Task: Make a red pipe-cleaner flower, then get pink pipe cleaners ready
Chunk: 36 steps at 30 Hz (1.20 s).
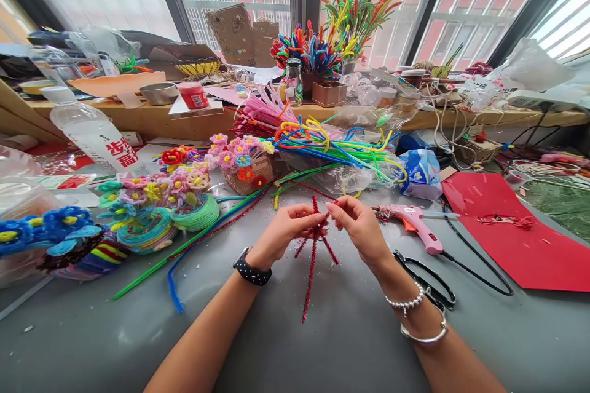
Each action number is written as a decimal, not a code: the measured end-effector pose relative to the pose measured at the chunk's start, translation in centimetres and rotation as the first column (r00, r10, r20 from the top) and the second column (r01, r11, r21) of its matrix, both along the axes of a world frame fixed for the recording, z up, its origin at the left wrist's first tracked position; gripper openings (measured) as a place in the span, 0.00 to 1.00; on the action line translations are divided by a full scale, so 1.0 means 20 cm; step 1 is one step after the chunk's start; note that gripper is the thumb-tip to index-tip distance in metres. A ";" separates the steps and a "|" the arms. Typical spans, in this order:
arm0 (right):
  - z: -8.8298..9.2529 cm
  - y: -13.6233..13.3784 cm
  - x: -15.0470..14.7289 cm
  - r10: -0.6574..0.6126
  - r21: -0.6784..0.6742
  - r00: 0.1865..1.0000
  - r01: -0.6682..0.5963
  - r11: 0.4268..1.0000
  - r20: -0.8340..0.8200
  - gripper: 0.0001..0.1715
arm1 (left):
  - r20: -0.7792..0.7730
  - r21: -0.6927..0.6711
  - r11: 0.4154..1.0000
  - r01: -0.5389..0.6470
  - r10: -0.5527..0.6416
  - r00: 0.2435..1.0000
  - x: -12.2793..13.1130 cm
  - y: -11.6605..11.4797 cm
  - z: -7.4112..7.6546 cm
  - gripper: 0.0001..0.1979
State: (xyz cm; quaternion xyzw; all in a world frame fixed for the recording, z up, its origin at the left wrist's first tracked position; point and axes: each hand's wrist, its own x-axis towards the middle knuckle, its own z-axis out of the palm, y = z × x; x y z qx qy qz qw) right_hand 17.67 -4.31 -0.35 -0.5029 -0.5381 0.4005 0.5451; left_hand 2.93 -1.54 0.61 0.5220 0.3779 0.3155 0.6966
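Observation:
A red tinsel pipe-cleaner piece (311, 273) hangs above the grey table, with several glittery legs spreading from a bunched centre. My left hand (297, 227) pinches it near that centre between thumb and fingers. On the other side my right hand (357, 227) is closed too, its fingertips pinching the same piece at the upper right. One long leg points down toward me; shorter ones stick out to the sides. The fingers partly hide the centre. Right of my hands lies a pink glue gun (417, 224), next to black-framed glasses (428, 282).
Fuzzy flower pots (196, 211) crowd the left, below a clear bottle (92, 131). Loose pipe cleaners (332, 144) are heaped behind my hands. A blue tissue pack (421, 174) and red sheets (530, 239) lie right. The glue gun's black cable (483, 276) loops across the table.

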 end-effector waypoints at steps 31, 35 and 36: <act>-0.01 0.01 0.00 0.308 -0.261 0.946 -0.325 0.909 -0.103 0.16 | -0.056 0.193 0.972 -0.136 0.149 0.987 -0.01 0.02 0.00 0.10; -0.02 0.01 0.00 0.278 -0.257 0.953 -0.300 0.919 -0.122 0.14 | -0.055 0.167 0.981 -0.102 0.113 0.992 -0.01 0.02 0.00 0.09; -0.02 0.01 0.00 0.272 -0.249 0.951 -0.301 0.920 -0.145 0.13 | -0.055 0.163 0.983 -0.083 0.093 0.994 -0.01 0.02 0.01 0.09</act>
